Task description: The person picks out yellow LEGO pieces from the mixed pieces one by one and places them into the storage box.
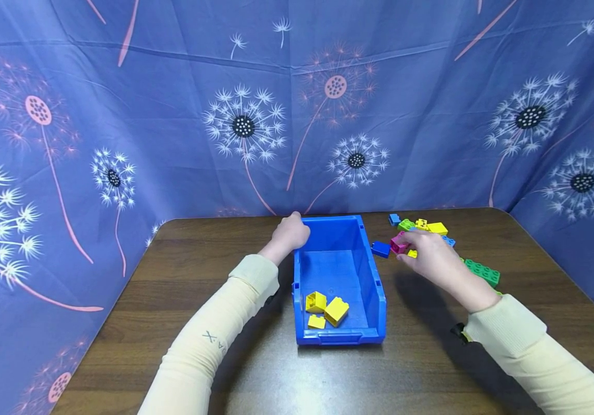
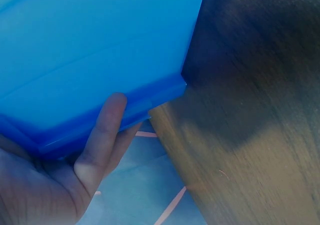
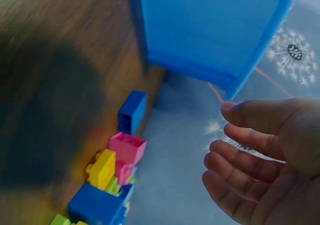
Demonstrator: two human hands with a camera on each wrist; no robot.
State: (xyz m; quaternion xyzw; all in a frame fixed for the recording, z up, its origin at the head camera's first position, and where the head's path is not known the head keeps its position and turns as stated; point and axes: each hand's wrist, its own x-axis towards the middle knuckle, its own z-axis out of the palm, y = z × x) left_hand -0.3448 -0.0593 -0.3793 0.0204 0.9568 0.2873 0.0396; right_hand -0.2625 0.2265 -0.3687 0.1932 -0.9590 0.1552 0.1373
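Note:
A blue plastic bin [image 1: 341, 337] stands on the table with three yellow toy bricks [image 1: 336, 311] near its front end. My left hand [image 1: 290, 230] grips the bin's far left corner; in the left wrist view its fingers [image 2: 104, 130] lie against the bin wall [image 2: 95, 45]. My right hand [image 1: 432, 253] hovers over the loose bricks right of the bin, nearest a pink brick [image 1: 397, 243]. The right wrist view shows that hand [image 3: 260, 160] with fingers parted and nothing held, apart from the pink brick [image 3: 127, 147]. A dark blue brick [image 1: 380, 249] lies beside the pink one.
Behind the right hand lie more bricks: a yellow one [image 1: 437, 228], a lime green one [image 1: 406, 225] and a small blue one [image 1: 394, 219]. A long green brick [image 1: 482, 272] is farther right. A blue dandelion-print cloth [image 1: 172, 115] hangs behind the wooden table [image 1: 198, 242].

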